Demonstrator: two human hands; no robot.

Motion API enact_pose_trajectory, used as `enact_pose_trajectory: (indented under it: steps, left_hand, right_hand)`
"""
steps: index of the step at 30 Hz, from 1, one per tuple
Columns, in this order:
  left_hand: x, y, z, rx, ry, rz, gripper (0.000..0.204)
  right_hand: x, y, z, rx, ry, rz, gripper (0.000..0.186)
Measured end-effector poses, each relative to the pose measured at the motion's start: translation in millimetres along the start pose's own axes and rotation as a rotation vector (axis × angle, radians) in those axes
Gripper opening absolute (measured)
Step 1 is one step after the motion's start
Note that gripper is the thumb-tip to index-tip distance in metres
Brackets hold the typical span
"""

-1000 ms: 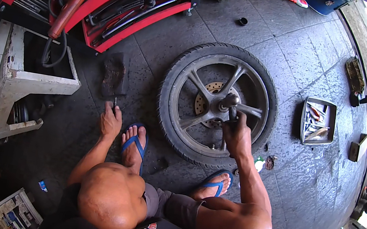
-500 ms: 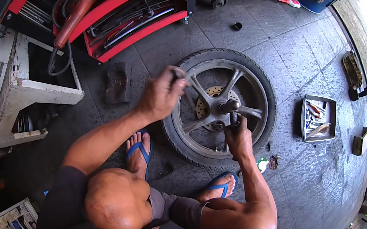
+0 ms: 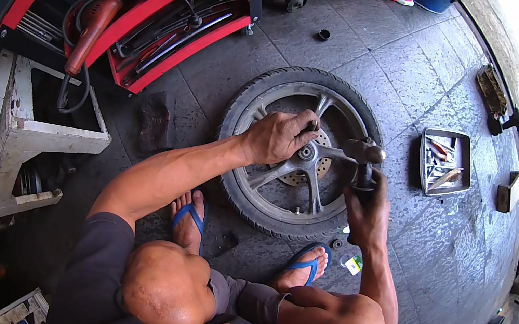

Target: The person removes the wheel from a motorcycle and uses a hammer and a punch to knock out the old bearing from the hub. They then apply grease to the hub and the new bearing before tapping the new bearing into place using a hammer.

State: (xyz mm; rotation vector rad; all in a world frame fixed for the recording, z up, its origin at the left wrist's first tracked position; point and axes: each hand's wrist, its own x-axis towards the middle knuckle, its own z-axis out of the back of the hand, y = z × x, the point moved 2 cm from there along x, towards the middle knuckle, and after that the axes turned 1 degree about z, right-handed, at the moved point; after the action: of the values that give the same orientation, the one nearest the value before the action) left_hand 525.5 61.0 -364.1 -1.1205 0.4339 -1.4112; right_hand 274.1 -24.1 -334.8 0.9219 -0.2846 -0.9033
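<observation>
A motorcycle wheel with a spoked grey rim and black tyre lies flat on the floor before my feet. Its brake disc shows beneath the spokes around the hub. My left hand is above the rim, just left of the hub. Its fingers are closed around a small dark piece, mostly hidden, that I cannot make out. Over the wheel's right side, my right hand grips a hammer by its handle. The hammer's metal head is raised above the rim, apart from my left hand.
A tray of tools lies right of the wheel. Small rings and a green-and-white packet are beside my right foot. A red tool cart stands at back left, a worn white stand at left.
My left hand has moved right, from the rim's left side to beside the hub. The hammer in my right hand has moved right, from over the hub toward the tyre's right edge.
</observation>
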Motion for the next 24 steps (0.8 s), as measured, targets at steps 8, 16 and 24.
enact_pose_trajectory:
  steps: [8, 16, 24]
  left_hand:
    - [1.0, -0.6, -9.4, 0.111, 0.141, 0.0, 0.016]
    - [10.4, -8.0, -11.9, 0.149, 0.167, -0.096, 0.024]
    - [12.2, -7.5, -12.1, 0.078, 0.247, -0.026, 0.02]
  right_hand:
    - [-7.0, 80.3, 37.9, 0.266, 0.035, 0.081, 0.058]
    - [4.5, 114.6, 41.5, -0.166, 0.26, 0.192, 0.054]
    - [0.2, 134.2, 58.6, 0.048, 0.133, 0.214, 0.053]
